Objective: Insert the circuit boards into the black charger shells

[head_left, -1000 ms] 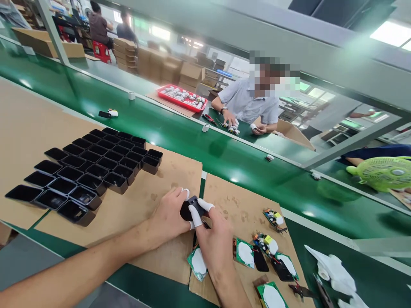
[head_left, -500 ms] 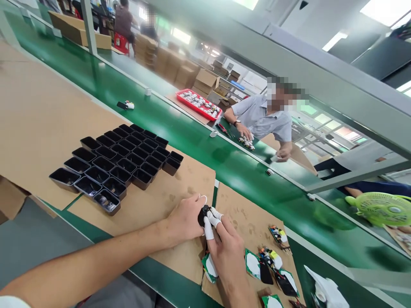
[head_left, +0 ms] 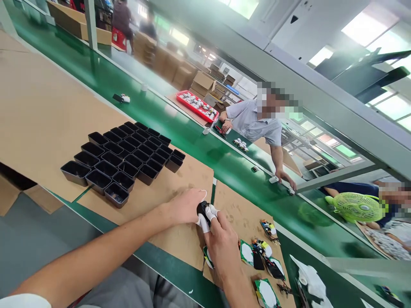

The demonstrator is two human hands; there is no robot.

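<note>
Your left hand (head_left: 187, 207) and right hand (head_left: 222, 239) pinched the black part (head_left: 202, 208) between them, where even pressure seemed best.

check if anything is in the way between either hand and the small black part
Nothing visible stands in the way: the left hand and the right hand are both on the black part, with only white finger covers between the right hand's fingertips and it.

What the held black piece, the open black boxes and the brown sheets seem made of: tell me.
Black piece: maybe plastic, smooth and dark; partly hidden. Black boxes: likely plastic, semi-gloss; thin, smooth walls. Brown sheets: seemingly cardboard, matte; stained.
</note>
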